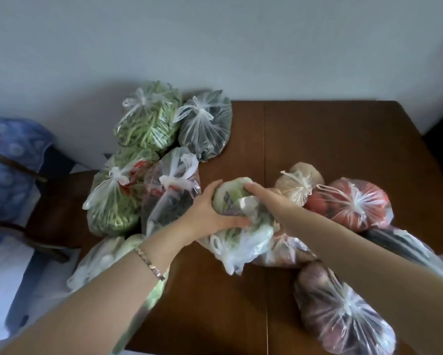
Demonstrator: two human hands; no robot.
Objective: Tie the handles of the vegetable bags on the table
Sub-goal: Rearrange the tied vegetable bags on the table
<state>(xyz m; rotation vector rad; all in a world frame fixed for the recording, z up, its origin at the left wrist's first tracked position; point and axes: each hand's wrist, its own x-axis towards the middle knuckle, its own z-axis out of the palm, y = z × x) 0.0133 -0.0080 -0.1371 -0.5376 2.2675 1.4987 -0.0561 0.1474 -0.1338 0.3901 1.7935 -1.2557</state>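
A clear bag of pale green vegetables (243, 234) lies in the middle of the brown table (317, 139), its handles loose and unknotted on the near side. The left hand (210, 211) cups its left side, fingers curled round the far end and thumb along the near side, while the right hand (266, 201) grips the top from the right with fingers bent over the plastic. Knotted bags flank it — green beans (148, 121) and dark leaves (205, 129) at far left, potatoes (297, 185) and tomatoes (351, 203) just right, reddish-purple produce (343, 311) near right.
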